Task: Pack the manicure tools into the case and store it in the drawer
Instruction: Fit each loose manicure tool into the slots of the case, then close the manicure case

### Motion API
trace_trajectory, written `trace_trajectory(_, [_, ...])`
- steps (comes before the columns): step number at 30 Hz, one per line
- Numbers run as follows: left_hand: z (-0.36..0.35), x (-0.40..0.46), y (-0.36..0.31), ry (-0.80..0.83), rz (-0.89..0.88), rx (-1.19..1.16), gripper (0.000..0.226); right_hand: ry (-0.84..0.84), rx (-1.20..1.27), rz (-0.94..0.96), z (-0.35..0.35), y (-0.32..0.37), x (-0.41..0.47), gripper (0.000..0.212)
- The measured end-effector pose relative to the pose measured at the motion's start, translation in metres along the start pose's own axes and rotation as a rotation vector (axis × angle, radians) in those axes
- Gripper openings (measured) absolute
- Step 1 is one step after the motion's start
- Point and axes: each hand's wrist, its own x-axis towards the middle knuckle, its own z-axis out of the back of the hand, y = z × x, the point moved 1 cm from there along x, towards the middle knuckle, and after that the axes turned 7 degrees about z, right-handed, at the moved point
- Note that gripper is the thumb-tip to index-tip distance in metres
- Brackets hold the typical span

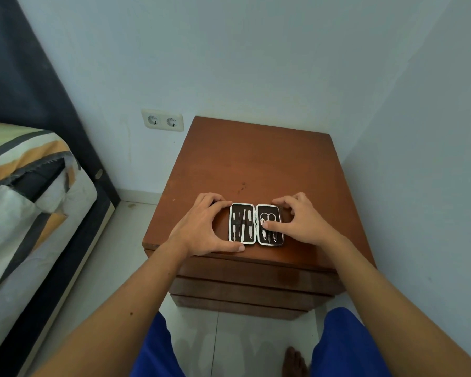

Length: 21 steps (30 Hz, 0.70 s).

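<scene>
Here, no brand, label or writing can be read on anything, not on the manicure case nor on the tools inside it. The case lies open and flat near the front edge of the brown nightstand, its two halves side by side, hinge running down the middle. In the half further from the wall corner, slim tools sit upright in their loops; in the other half I can make out small scissors and a nail clipper below them, though the finer pieces are too small to tell.

My left hand curls round the outer edge of its half: fingers hooked over the far corner, thumb lying along the near edge, so it holds the case steady. My right hand reaches over the other half with fingers bent over the far rim, and my thumb stretches across and presses down on the tools there. Both forearms run in from the near side of the nightstand, above its stacked drawers, which look closed.
</scene>
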Motion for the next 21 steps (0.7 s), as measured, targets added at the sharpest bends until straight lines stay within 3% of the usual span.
trace_trajectory(4, [0.000, 0.000, 0.000, -0.001, 0.001, 0.000, 0.119, 0.031, 0.061, 0.012, -0.004, 0.000, 0.002, 0.068])
trace_trajectory(7, [-0.001, 0.000, 0.000, -0.011, 0.001, 0.003, 0.120, 0.068, 0.302, -0.018, -0.001, 0.007, 0.004, 0.063])
trace_trajectory(12, [-0.001, 0.000, 0.000, -0.023, -0.008, 0.015, 0.121, 0.131, 0.404, -0.129, 0.015, 0.017, 0.021, 0.075])
trace_trajectory(16, [-0.001, 0.000, 0.001, -0.010, 0.005, 0.016, 0.120, 0.088, 0.377, -0.186, 0.032, 0.015, 0.046, 0.077])
trace_trajectory(21, [0.000, 0.000, 0.001, -0.001, -0.004, -0.008, 0.110, 0.044, 0.209, -0.019, 0.041, 0.028, 0.067, 0.067])
